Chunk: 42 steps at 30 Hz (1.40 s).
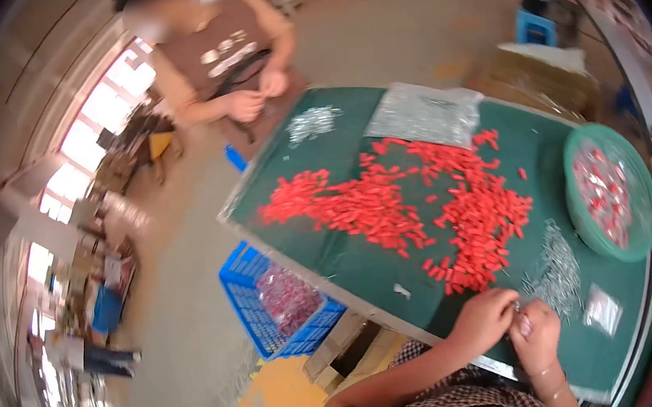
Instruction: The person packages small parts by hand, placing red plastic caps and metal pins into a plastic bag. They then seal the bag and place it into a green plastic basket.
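My left hand [484,322] and my right hand [537,332] meet over the near edge of the green table. Both have their fingers pinched together. Whatever they hold at the fingertips is too small and covered to make out. Just beyond the left hand lies a wide heap of small red plastic pieces [485,221], shaped like wall plugs. Close to the right hand spreads a pile of thin silver screws [557,274]. A small clear plastic bag [602,310] with pale contents lies to the right of it.
A green basin [643,244] holding bagged red pieces stands at the table's right. Toward the back lie a clear plastic bag [424,112] and another screw pile [312,123]. A blue crate [241,293] sits below the left edge. A co-worker [224,54] stands across the table, hands together.
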### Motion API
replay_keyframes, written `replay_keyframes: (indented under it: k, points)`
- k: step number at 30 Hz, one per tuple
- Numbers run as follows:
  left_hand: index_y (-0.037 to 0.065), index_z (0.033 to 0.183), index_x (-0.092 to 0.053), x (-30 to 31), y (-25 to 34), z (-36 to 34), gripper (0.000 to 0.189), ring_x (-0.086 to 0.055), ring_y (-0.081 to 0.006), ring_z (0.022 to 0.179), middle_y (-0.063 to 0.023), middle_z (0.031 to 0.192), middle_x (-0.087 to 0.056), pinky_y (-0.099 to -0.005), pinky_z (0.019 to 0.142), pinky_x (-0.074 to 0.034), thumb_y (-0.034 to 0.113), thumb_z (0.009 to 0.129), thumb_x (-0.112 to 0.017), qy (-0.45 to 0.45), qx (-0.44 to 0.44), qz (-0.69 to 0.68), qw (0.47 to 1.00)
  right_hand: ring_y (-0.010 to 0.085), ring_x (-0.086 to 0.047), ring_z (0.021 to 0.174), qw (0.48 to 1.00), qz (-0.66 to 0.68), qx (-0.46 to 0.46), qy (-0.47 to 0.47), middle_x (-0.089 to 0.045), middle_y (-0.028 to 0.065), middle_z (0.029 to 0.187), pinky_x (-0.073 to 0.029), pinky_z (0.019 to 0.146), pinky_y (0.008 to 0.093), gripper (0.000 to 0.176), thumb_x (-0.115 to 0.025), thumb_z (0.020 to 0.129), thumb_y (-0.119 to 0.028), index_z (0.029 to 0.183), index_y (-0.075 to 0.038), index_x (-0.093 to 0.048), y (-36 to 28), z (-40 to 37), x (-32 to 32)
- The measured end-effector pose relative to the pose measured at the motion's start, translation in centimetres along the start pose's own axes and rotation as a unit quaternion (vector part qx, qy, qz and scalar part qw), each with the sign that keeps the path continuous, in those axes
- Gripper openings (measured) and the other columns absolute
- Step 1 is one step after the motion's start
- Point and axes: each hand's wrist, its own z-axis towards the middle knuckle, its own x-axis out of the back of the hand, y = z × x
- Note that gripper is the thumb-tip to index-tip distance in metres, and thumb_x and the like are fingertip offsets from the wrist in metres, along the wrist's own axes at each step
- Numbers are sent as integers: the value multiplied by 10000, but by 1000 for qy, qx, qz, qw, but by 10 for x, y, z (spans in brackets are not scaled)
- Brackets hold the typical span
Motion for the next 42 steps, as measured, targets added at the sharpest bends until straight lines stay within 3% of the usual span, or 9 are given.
replay_keyframes:
  k: [9, 13, 17, 20, 23, 26, 30, 34, 42]
  points:
    - [53, 881, -559, -3, -1, 2, 130, -595, -322, 692, -119, 738, -586, -400, 597, -466, 67, 758, -597, 27, 35, 75, 996, 380, -519, 609, 999, -39, -31, 1, -500, 172, 656, -409, 554, 442, 123, -611, 688, -29, 674, -14, -490, 6, -10, -2]
    - [39, 864, -546, -7, -1, 4, 99, -588, -316, 693, -130, 728, -565, -393, 603, -456, 64, 776, -584, 32, 33, -96, 994, 352, -539, 619, 999, -7, -39, -20, -535, 158, 683, -426, 574, 421, 158, -679, 675, -80, 752, -17, -556, 38, -25, -7]
    - [22, 800, -501, -14, 2, 4, 85, -568, -349, 701, -141, 723, -534, -438, 604, -429, 70, 793, -570, 48, -25, -65, 996, 251, -510, 610, 997, -15, -9, -73, -545, 134, 680, -448, 624, 390, 159, -629, 851, -145, 762, -33, -561, 18, -17, 15]
    - [44, 890, -488, -9, 4, 0, 115, -558, -360, 688, -149, 712, -528, -460, 604, -417, 46, 793, -549, 55, -37, 13, 998, 232, -443, 561, 998, 15, -15, -57, -468, 96, 621, -428, 574, 350, 219, -614, 873, -146, 711, -22, -535, 4, -13, 18]
    - [59, 1011, -478, -7, -1, -3, 252, -570, -358, 689, -148, 708, -539, -458, 603, -428, 12, 774, -548, 70, -32, 32, 996, 245, -521, 612, 995, -49, -5, -85, -558, 108, 680, -460, 621, 356, 179, -633, 866, -161, 766, -23, -580, 15, -13, 15]
    - [56, 1080, -481, 5, -4, -8, 337, -586, -344, 683, -148, 716, -555, -436, 596, -442, 0, 757, -560, 69, 13, -27, 997, 266, -601, 721, 996, -16, -60, -70, -644, 135, 837, -487, 692, 359, 243, -693, 824, -185, 1012, -43, -634, -3, -7, 15]
    - [70, 1182, -468, 16, 1, -11, 450, -598, -325, 665, -151, 713, -564, -417, 586, -444, -8, 748, -559, 16, 62, -70, 996, 305, -625, 841, 989, 21, -36, -145, -647, 165, 1003, -499, 744, 379, 687, -766, 748, -195, 1360, -152, -457, -1, -5, 21]
    - [90, 1241, -445, 6, 5, -11, 519, -590, -317, 647, -148, 686, -548, -412, 577, -431, -9, 743, -551, -22, 67, -83, 994, 317, -640, 888, 972, -36, -81, -216, -641, 186, 1057, -507, 763, 377, 638, -753, 757, -190, 1330, -111, -484, 5, -7, 19]
    - [126, 1270, -431, -2, 4, -10, 558, -541, -273, 602, -126, 653, -503, -376, 564, -417, -12, 744, -558, -17, 74, -115, 990, 307, -645, 942, 987, 14, -15, -161, -636, 186, 1101, -510, 790, 363, 541, -716, 783, -132, 1285, -62, -526, 3, -5, 19]
